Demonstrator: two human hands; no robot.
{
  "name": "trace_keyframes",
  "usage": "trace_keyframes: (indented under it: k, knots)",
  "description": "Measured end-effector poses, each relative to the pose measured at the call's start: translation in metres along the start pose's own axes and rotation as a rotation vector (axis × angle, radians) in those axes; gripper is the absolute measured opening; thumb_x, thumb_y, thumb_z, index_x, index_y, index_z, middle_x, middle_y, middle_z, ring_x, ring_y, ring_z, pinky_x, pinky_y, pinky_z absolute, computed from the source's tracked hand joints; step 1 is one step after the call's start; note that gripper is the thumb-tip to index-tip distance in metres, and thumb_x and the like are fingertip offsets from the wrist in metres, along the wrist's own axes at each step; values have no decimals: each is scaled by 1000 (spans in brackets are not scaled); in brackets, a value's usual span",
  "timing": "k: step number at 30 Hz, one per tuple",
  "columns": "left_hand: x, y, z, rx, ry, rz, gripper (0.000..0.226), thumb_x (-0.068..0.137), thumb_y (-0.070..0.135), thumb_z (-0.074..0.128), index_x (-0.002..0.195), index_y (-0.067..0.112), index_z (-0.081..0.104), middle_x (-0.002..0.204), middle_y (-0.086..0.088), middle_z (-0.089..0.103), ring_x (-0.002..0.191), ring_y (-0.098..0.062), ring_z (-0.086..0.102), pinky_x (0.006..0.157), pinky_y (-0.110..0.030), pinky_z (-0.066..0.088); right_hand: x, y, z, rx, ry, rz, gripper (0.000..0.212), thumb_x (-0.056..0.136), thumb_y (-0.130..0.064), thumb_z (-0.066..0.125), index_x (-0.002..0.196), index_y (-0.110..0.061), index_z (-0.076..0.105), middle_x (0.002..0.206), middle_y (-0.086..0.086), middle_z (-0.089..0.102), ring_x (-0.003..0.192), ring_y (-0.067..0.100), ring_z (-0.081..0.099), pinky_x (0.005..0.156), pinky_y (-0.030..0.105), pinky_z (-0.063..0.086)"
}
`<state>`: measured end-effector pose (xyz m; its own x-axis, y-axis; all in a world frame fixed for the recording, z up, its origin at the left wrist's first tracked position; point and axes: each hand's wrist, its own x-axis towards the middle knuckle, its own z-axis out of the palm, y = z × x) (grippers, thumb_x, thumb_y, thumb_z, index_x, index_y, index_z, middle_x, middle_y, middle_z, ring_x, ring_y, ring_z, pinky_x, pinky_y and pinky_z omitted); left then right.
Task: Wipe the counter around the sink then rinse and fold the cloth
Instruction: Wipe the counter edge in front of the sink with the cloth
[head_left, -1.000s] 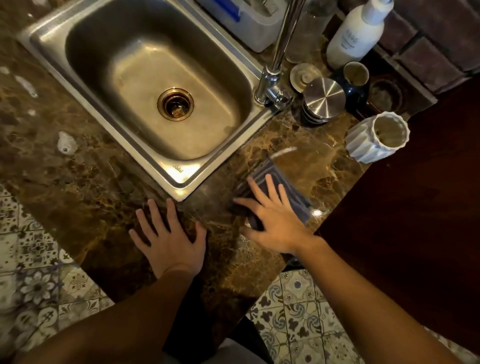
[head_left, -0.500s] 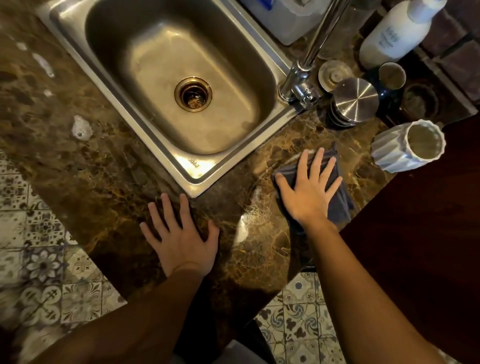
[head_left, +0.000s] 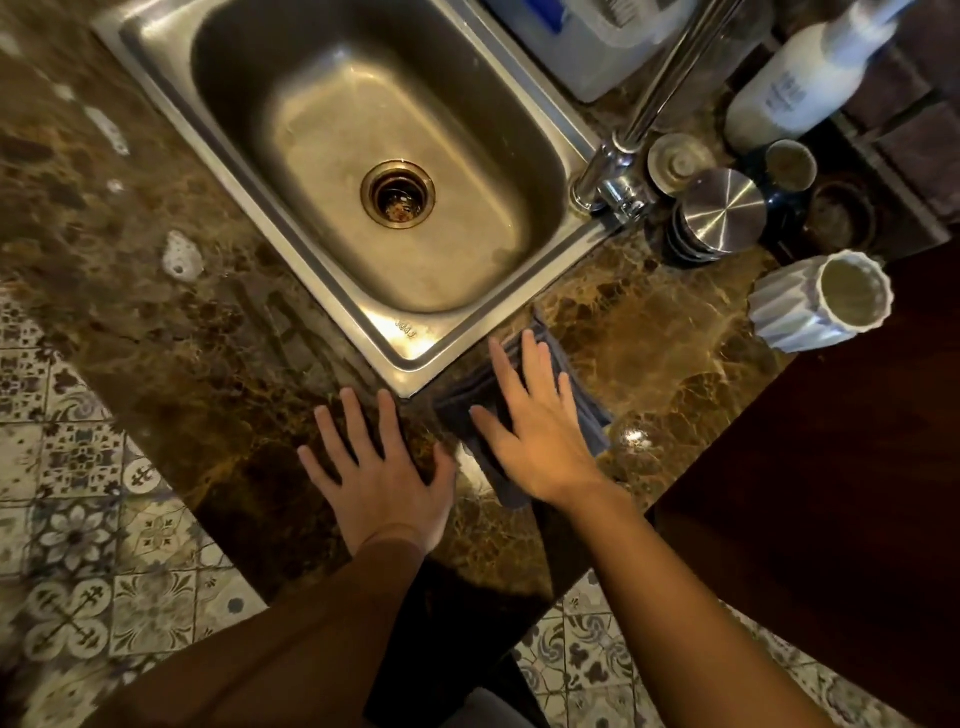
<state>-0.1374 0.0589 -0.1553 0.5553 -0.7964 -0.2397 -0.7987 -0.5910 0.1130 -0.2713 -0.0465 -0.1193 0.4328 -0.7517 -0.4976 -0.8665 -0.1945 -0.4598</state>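
A dark grey cloth (head_left: 587, 421) lies flat on the brown marble counter (head_left: 670, 358), just off the near corner of the steel sink (head_left: 363, 171). My right hand (head_left: 535, 431) presses flat on the cloth with fingers spread, covering most of it. Beside it, my left hand (head_left: 379, 467) rests palm down on the bare counter, fingers apart, holding nothing. The faucet (head_left: 639, 135) rises at the sink's right rim. The sink basin is dry-looking, with the drain in its middle.
A white ribbed cup (head_left: 821, 301) stands at the counter's right edge. Behind it are a steel-lidded jar (head_left: 722, 208), small dark cups and a white bottle (head_left: 800, 88). White residue spots (head_left: 182, 254) mark the counter left of the sink. Patterned floor tiles lie below the counter's near edge.
My right hand slid the cloth from the counter's right part back toward the sink's near corner, close to my left hand. My left hand stayed planted on the counter.
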Motion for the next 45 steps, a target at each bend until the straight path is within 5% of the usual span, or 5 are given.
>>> trace_keyframes:
  k: [5,17,29,38,45]
  knots:
    - [1,-1,1,2,-28,-11,86,86,65,34,159,23,20,168,-13,12,155,-39,4,120,-66,7,2,22,10,-354,59,-2,74,99,-68,19,159,-35,-8,166,7,-25,151,33,-24,120,61,-6]
    - [2,0,3,-7,8,-20,86,84,65,36,158,26,17,169,-12,12,155,-37,3,122,-63,3,73,36,-24,-272,303,379,82,95,-69,21,161,-28,-4,167,17,-12,152,42,-12,120,64,-2]
    - [-1,-4,3,-32,33,21,79,91,60,37,159,22,22,168,-14,14,154,-40,6,120,-66,7,-8,43,23,-432,207,-133,73,97,-67,31,160,-35,12,169,10,-4,155,36,-7,121,62,8]
    - [1,-2,4,-35,32,-9,79,91,61,36,159,24,22,169,-11,11,155,-37,4,121,-64,6,41,59,-14,-235,426,471,71,98,-65,16,160,-35,3,168,17,-2,153,44,-4,119,67,5]
    - [0,-3,4,-2,37,15,79,90,56,36,159,21,20,168,-14,12,155,-40,6,120,-65,8,-51,9,62,-412,214,-98,58,100,-62,31,154,-54,13,168,18,-3,151,49,-9,117,70,5]
